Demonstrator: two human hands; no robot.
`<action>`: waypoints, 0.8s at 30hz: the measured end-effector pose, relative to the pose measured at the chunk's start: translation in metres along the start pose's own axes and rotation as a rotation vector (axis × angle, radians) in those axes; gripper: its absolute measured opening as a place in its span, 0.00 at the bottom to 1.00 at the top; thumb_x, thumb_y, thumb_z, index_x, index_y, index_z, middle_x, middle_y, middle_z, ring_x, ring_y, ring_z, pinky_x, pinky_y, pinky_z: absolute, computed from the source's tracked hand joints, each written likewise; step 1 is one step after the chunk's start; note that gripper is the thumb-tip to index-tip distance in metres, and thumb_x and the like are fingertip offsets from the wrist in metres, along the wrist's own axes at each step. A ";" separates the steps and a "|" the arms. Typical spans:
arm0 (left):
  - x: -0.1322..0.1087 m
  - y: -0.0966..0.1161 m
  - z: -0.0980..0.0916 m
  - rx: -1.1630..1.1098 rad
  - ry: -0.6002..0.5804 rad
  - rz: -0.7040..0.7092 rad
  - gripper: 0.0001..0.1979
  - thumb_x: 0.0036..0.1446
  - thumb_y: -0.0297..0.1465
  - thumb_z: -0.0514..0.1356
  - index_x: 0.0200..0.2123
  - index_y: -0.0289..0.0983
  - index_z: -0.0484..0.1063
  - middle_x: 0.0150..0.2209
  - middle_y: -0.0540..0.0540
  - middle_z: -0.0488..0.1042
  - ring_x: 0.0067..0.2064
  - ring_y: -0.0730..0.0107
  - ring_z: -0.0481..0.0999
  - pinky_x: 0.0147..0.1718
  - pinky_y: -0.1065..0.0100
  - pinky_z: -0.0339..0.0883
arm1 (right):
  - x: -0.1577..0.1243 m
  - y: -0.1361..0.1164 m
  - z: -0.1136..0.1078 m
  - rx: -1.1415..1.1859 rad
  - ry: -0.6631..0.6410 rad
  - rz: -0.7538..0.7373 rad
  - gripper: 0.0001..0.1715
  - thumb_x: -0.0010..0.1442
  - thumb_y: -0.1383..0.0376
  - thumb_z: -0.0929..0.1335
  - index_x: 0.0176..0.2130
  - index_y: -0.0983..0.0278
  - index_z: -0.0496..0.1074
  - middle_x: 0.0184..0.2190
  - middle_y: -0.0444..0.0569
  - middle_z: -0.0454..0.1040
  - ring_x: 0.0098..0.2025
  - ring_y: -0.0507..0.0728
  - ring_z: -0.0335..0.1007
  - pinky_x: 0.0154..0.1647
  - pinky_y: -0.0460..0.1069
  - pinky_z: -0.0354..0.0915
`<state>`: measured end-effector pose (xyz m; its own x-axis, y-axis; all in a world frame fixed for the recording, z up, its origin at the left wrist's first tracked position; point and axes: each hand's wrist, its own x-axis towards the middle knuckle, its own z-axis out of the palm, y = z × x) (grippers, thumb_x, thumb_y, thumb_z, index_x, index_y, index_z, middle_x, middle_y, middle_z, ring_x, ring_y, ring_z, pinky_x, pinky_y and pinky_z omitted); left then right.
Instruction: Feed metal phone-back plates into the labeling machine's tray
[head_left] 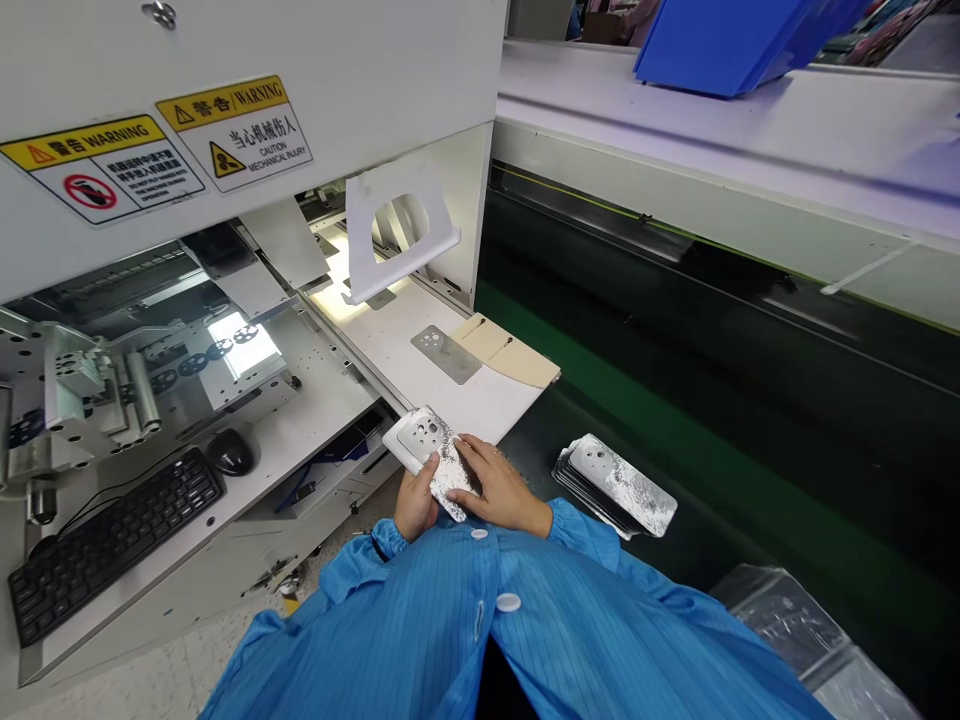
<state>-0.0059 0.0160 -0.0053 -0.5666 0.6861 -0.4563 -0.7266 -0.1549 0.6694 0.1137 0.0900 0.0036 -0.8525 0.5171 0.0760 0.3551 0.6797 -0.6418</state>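
Note:
A silvery phone back cover point(429, 432) with a cluster of camera holes is held in front of my body, near the machine's edge. My left hand point(417, 502) grips its lower left side, thumb on top. My right hand point(501, 490) lies over its right side with fingers and thumb touching the surface; whether another cover lies beneath is unclear. To the right, a stack of similar phone back covers point(621, 484) rests on the dark green belt. Ahead, one grey phone-shaped plate point(445, 354) lies flat on the machine's white sliding plate point(405, 372).
A white machine with warning labels point(234, 132) fills the left, an angled white bracket point(401, 235) jutting from its opening. A keyboard point(112, 540) and mouse point(229, 453) sit on its ledge. A blue bin point(720, 45) stands on the shelf; plastic bags point(802, 630) lie at lower right.

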 end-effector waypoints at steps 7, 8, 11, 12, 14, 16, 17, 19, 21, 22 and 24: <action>0.001 -0.002 -0.003 0.024 -0.021 0.016 0.26 0.41 0.35 0.69 0.46 0.36 0.71 0.42 0.40 0.78 0.50 0.53 0.73 0.53 0.54 0.62 | 0.000 0.002 0.002 -0.010 -0.008 -0.020 0.45 0.54 0.53 0.69 0.62 0.67 0.52 0.61 0.62 0.55 0.60 0.66 0.54 0.58 0.61 0.57; 0.001 -0.002 -0.003 0.027 -0.021 0.017 0.26 0.42 0.35 0.68 0.46 0.35 0.71 0.42 0.40 0.78 0.50 0.52 0.73 0.53 0.54 0.62 | 0.000 0.002 0.002 -0.008 -0.004 -0.022 0.45 0.53 0.54 0.69 0.62 0.66 0.52 0.61 0.62 0.55 0.60 0.66 0.54 0.58 0.61 0.57; 0.001 -0.002 -0.003 0.023 -0.012 0.006 0.26 0.42 0.35 0.68 0.46 0.35 0.71 0.42 0.40 0.78 0.50 0.52 0.73 0.53 0.54 0.61 | -0.001 0.001 0.001 -0.007 0.004 -0.026 0.44 0.54 0.54 0.69 0.62 0.66 0.52 0.60 0.62 0.56 0.60 0.66 0.54 0.58 0.61 0.57; 0.000 -0.001 -0.003 0.019 -0.006 -0.002 0.26 0.42 0.35 0.68 0.46 0.35 0.71 0.42 0.40 0.78 0.51 0.52 0.73 0.53 0.53 0.61 | -0.002 0.001 0.001 -0.012 0.004 -0.022 0.44 0.54 0.53 0.69 0.62 0.66 0.52 0.60 0.62 0.56 0.60 0.66 0.54 0.58 0.61 0.57; -0.001 0.000 -0.002 0.008 0.008 -0.013 0.26 0.42 0.34 0.68 0.46 0.35 0.71 0.42 0.40 0.78 0.51 0.52 0.73 0.54 0.53 0.61 | -0.002 0.001 -0.001 -0.026 -0.001 -0.006 0.44 0.54 0.52 0.69 0.62 0.66 0.53 0.60 0.62 0.56 0.60 0.67 0.54 0.57 0.62 0.57; -0.002 0.001 -0.001 0.005 0.024 -0.008 0.25 0.41 0.32 0.68 0.46 0.35 0.71 0.42 0.40 0.78 0.51 0.52 0.72 0.54 0.54 0.61 | -0.003 0.001 -0.002 -0.037 0.000 0.007 0.44 0.53 0.52 0.69 0.62 0.66 0.53 0.60 0.62 0.55 0.60 0.68 0.53 0.57 0.62 0.57; -0.002 0.002 -0.001 0.007 0.033 -0.003 0.25 0.40 0.31 0.68 0.45 0.35 0.72 0.42 0.40 0.78 0.51 0.52 0.72 0.54 0.54 0.60 | -0.003 0.000 -0.003 -0.039 0.004 0.008 0.44 0.53 0.51 0.69 0.62 0.66 0.54 0.61 0.62 0.55 0.60 0.68 0.53 0.56 0.63 0.57; -0.002 0.002 0.000 0.018 0.037 0.006 0.25 0.39 0.30 0.68 0.45 0.35 0.72 0.41 0.41 0.78 0.51 0.52 0.73 0.55 0.54 0.59 | -0.004 0.000 -0.004 -0.036 0.021 0.003 0.44 0.52 0.52 0.69 0.62 0.65 0.54 0.61 0.62 0.54 0.60 0.68 0.53 0.56 0.63 0.57; -0.002 0.003 0.000 0.025 0.031 0.008 0.26 0.37 0.30 0.69 0.44 0.35 0.72 0.39 0.41 0.79 0.49 0.52 0.74 0.55 0.54 0.59 | -0.005 0.000 -0.005 -0.031 0.037 -0.001 0.44 0.52 0.53 0.70 0.61 0.65 0.54 0.59 0.62 0.55 0.59 0.68 0.54 0.56 0.62 0.57; -0.002 0.003 0.000 0.026 0.028 0.009 0.26 0.36 0.31 0.69 0.44 0.35 0.73 0.39 0.41 0.79 0.49 0.51 0.74 0.54 0.54 0.59 | -0.005 0.000 -0.005 -0.030 0.044 -0.001 0.43 0.52 0.54 0.70 0.61 0.66 0.55 0.58 0.63 0.56 0.58 0.68 0.55 0.56 0.62 0.57; -0.002 0.003 0.000 0.025 0.035 0.011 0.26 0.35 0.31 0.69 0.43 0.35 0.73 0.38 0.42 0.79 0.48 0.51 0.74 0.54 0.54 0.60 | -0.005 0.001 -0.004 -0.034 0.055 -0.004 0.42 0.52 0.55 0.70 0.60 0.67 0.56 0.55 0.63 0.58 0.56 0.67 0.57 0.56 0.62 0.58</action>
<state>-0.0068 0.0139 -0.0019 -0.5882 0.6588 -0.4690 -0.7107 -0.1444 0.6885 0.1201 0.0900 0.0062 -0.8319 0.5417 0.1209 0.3656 0.6988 -0.6148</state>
